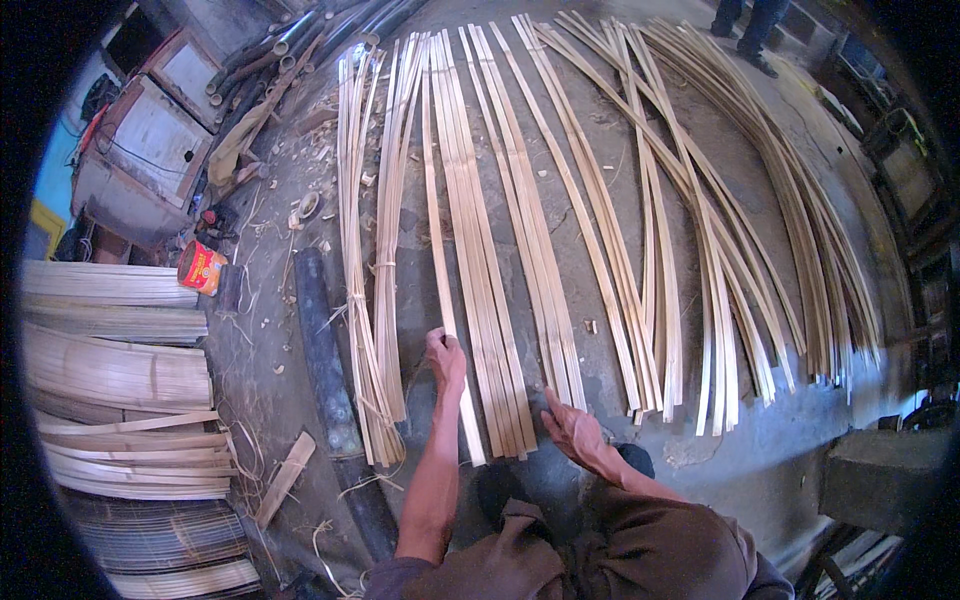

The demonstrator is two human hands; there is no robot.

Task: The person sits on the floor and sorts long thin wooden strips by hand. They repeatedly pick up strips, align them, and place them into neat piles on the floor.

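Note:
Long pale bamboo strips lie on the grey floor in front of me, running away from my feet. My left hand (446, 360) is closed around one single strip (440, 270), just left of a flat side-by-side group of strips (485, 310). The near end of the held strip sticks out below my hand. Farther right, my right hand (575, 428) has its fingers stretched out, close to the near ends of another group of strips (535, 260). Whether its fingertips touch them I cannot tell.
Tied strip bundles (378, 395) and a dark pole (325, 350) lie to the left. Stacked slatted pieces (115, 370) and a red tin (200, 268) are beyond. More strips (650, 200) fan out rightward. A person's legs (750, 40) stand far right, a grey block (885, 470) nearer.

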